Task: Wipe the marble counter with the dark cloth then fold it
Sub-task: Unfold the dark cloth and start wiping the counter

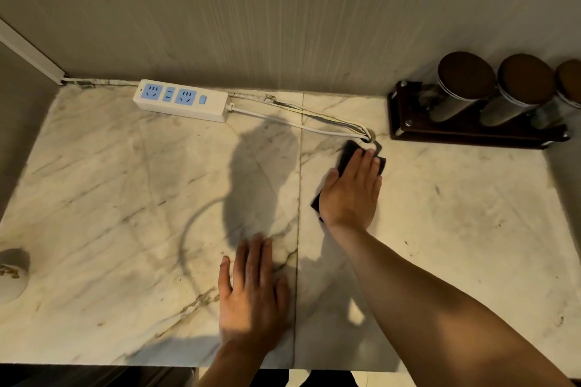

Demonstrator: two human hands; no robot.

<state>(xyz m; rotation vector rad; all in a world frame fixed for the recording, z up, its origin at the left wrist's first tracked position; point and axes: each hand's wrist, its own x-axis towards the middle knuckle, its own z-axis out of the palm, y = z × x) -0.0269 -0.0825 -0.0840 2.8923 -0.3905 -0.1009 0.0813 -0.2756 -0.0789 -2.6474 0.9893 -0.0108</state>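
Right hand (350, 190): flat, fingers spread, pressing dark cloth (347, 154) onto marble counter (125, 198). Left hand (251, 295): flat, empty. No readable writing.

**Right hand presses dark cloth near the cable hole**

The right hand (352, 188) lies flat, palm down, on the dark cloth (347, 151), fingers spread over it toward the counter's back edge. The cloth's far end sits just beside the cable hole (371, 136), where white cords drop through. The left hand (251, 292) rests flat with its fingers extended on the marble counter (125, 198) near the front edge, beside the slab seam. A white power strip (182, 99) lies along the back edge, left. A dark rack (465, 132) with three brown-lidded jars (465, 85) stands at the back right corner.
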